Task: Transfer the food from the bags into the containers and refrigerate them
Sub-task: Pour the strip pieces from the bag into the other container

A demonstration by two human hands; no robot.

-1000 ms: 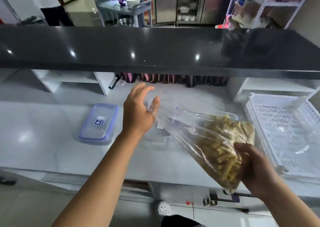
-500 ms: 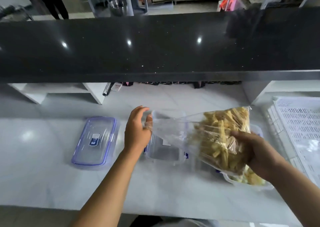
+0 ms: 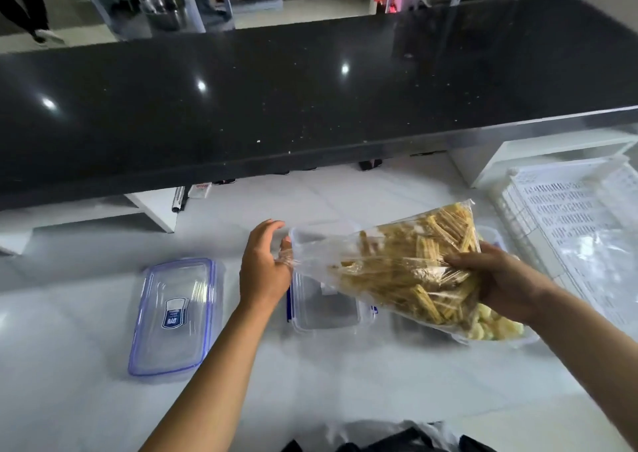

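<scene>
A person is standing at a white bench (image 3: 345, 382), holding a clear bag (image 3: 407, 268) of yellow food sticks tilted above an open container (image 3: 324, 310) near the bench's middle. The left hand (image 3: 266, 265) is pinching the bag's mouth between thumb and loosely curved fingers. The right hand (image 3: 497, 279) is gripping the full end, fingers curled into the plastic. The sticks are all sitting inside the bag, and the container is looking empty. Toward the right edge, a second container (image 3: 518, 340) is already holding pale chunks. A blue-rimmed lid (image 3: 174, 313) is lying to the left. Pouring, lidding and refrigerating are remaining.
</scene>
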